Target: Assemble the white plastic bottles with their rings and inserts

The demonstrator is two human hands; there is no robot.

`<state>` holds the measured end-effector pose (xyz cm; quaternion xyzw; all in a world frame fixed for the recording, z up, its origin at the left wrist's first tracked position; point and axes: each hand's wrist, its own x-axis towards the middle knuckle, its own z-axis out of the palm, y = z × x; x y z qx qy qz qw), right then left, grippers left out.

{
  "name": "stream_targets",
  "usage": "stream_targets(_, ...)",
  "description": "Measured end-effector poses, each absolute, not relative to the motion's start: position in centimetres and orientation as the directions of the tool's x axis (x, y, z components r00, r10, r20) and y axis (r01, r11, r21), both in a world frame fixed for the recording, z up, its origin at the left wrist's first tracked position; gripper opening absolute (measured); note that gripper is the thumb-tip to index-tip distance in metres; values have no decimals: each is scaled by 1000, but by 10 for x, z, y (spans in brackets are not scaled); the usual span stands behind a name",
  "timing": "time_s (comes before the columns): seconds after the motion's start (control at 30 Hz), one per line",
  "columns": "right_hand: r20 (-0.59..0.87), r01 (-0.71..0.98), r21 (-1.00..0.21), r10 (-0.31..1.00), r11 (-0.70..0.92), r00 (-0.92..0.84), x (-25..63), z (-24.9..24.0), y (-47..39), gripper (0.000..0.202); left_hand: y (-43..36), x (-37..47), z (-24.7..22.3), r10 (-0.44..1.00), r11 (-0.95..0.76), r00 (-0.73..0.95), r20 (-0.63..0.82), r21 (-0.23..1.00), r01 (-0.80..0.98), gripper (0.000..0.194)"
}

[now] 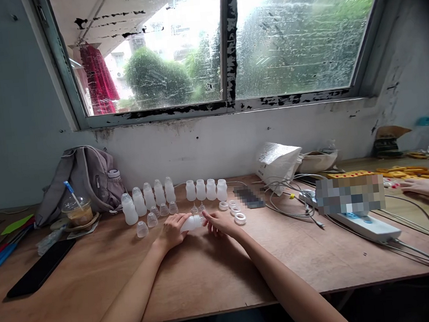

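Observation:
A frosted baby bottle (pixel 192 223) lies on its side just above the table, between my two hands. My left hand (pixel 172 231) is closed around its body. The fingers of my right hand (pixel 219 223) are closed at its right end; what they cover there is hidden. Just behind are small clear teats (pixel 194 208). White collar rings (pixel 240 219) lie right of my right hand. Several clear dome caps (pixel 142 229) stand left of my left hand. Farther back are a row of capped bottles (pixel 129 209) and a row of bottles without caps (pixel 200 189).
A backpack (pixel 83 178), an iced drink cup (pixel 78 210) and a black flat case (pixel 41 269) occupy the left. Right are a silvery bag (pixel 277 162), loose cables (pixel 291 209) and a power strip (pixel 372 225). Another person's hand (pixel 425 187) shows at the far right.

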<state>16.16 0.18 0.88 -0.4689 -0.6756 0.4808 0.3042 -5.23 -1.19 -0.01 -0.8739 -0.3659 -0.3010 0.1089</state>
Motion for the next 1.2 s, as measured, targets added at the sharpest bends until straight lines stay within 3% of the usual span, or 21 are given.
stream_targets(0.13, 46, 291, -942, 921, 170, -388, 162, 6, 5, 39, -13, -51, 1, 578, -716, 573, 581, 24, 698, 51)
stream_targets(0.27, 22, 357, -923, 947, 142, -319, 163, 7, 6, 50, -14, -50, 2, 572, -728, 584, 576, 30, 685, 52)
stream_targets(0.37, 49, 266, -948, 908, 173, -416, 164, 9, 2, 39, -13, -50, 1, 581, -722, 565, 586, 52, 690, 52)
stream_targets(0.5, 100, 185, -958, 861, 218, -500, 159, 7, -2, 45, -11, -51, -3, 588, -725, 559, 584, 76, 684, 54)
stream_targets(0.6, 83, 270, -935, 880, 231, -467, 155, 0, 0, 36, -10, -50, -5, 573, -734, 577, 582, 50, 677, 54)
stream_targets(0.77, 79, 378, -893, 913, 242, -400, 155, -5, 3, 51, -12, -45, -6, 549, -733, 596, 586, -5, 680, 52)
stream_targets(1.03, 119, 220, -950, 910, 221, -398, 151, 8, -7, 38, -15, -46, -2, 595, -734, 539, 596, 129, 667, 52)
stream_targets(1.2, 123, 175, -969, 953, 176, -277, 147, 2, -5, 35, -12, -41, -9, 587, -723, 526, 616, 106, 683, 53)
